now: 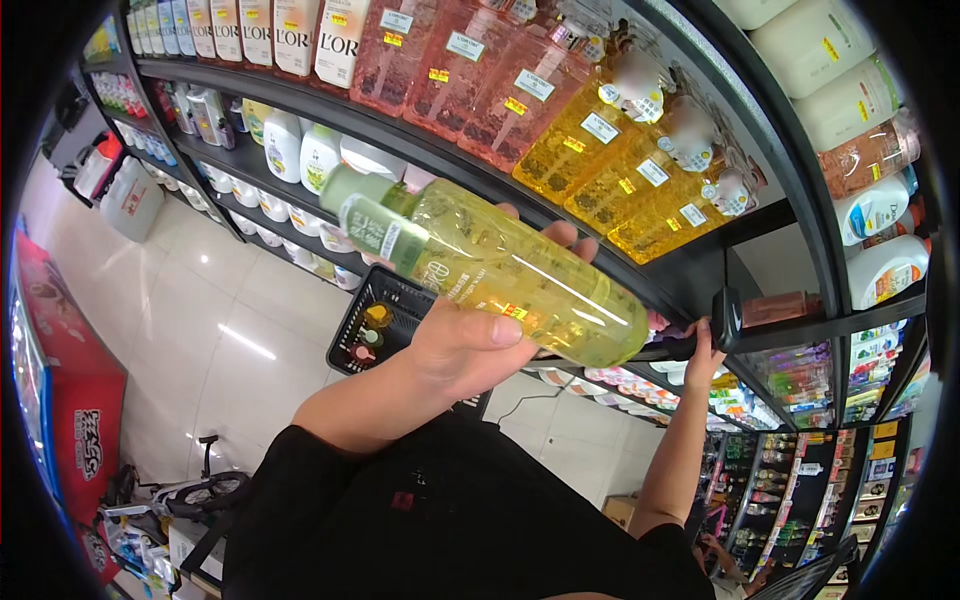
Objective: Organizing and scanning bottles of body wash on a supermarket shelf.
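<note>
My left hand (480, 345) is closed around a clear bottle of yellow-green body wash (540, 277), its green cap to the upper left and a yellow price sticker near my thumb. The bottle lies slanted across the middle of the view, in front of the shelves. Further right, my right hand (703, 345) is at a black shelf edge, beside a small black device (726, 319) with a cable; its fingers are partly hidden, so its grip cannot be told. Above are pink bottles (517, 97) and yellow bottles (585, 150) in rows.
Below the bottle, a black plastic basket (349, 330) holds several small containers. White bottles (282, 146) line the lower shelves. A red display stand (90, 405) and a bicycle (199, 487) are at the left. Part of another person (724, 559) shows at the lower right.
</note>
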Tool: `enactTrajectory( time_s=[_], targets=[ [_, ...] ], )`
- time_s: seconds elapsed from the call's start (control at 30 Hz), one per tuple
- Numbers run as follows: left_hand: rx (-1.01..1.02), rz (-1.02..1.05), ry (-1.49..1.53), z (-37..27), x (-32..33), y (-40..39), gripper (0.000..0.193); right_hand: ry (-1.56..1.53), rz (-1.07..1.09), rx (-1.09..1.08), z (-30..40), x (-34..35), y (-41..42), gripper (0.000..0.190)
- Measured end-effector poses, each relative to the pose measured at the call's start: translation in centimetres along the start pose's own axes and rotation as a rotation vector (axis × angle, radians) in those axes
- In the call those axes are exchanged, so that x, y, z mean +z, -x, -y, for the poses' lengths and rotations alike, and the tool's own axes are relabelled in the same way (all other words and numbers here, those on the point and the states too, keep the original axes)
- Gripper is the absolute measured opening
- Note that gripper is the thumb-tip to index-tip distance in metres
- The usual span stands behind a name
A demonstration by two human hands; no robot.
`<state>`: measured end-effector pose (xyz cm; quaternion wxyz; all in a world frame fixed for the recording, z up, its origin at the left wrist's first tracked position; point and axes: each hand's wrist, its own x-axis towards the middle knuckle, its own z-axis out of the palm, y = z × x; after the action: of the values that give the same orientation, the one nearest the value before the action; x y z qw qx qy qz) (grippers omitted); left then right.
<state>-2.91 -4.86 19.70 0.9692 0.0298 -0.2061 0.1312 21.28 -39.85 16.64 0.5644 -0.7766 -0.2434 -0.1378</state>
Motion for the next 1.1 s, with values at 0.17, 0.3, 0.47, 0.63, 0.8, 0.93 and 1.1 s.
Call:
enactTrajectory(
  time_s=[0.17,0.3,0.47,0.63,0.8,0.93,1.1],
  targets=[
    [0.072,0.188,-0.061,-0.5,2.0,-2.6,0.084,-0.040,-0.023,-0.093,0.3,0.5,-2.8,0.013],
    [0.097,0.276,-0.095,-0.9,3.1,-3.7,0.085,-0.093,-0.060,-0.027,-0.2,0.4,-4.3,0.016],
    [0.137,0.184,-0.079,-1.0,3.9,-4.5,0.084,-0.163,-0.166,0.060,-1.5,-0.1,-4.4,0.017],
    [0.188,0.083,0.098,-1.3,4.1,-5.0,0.076,-0.100,-0.139,0.018,-2.0,-0.5,-4.5,0.016],
    [0.230,0.097,0.087,-1.6,4.3,-5.2,0.073,-0.114,-0.147,0.039,-1.5,-0.2,-4.5,0.014],
    [0.261,0.140,0.158,-1.9,4.2,-4.7,0.069,-0.152,-0.142,0.050,-1.0,0.2,-4.5,0.013],
    [0.308,0.116,0.156,-3.2,4.2,-3.5,0.067,-0.166,-0.128,0.067,-0.9,0.3,-4.5,0.016]
  ],
)
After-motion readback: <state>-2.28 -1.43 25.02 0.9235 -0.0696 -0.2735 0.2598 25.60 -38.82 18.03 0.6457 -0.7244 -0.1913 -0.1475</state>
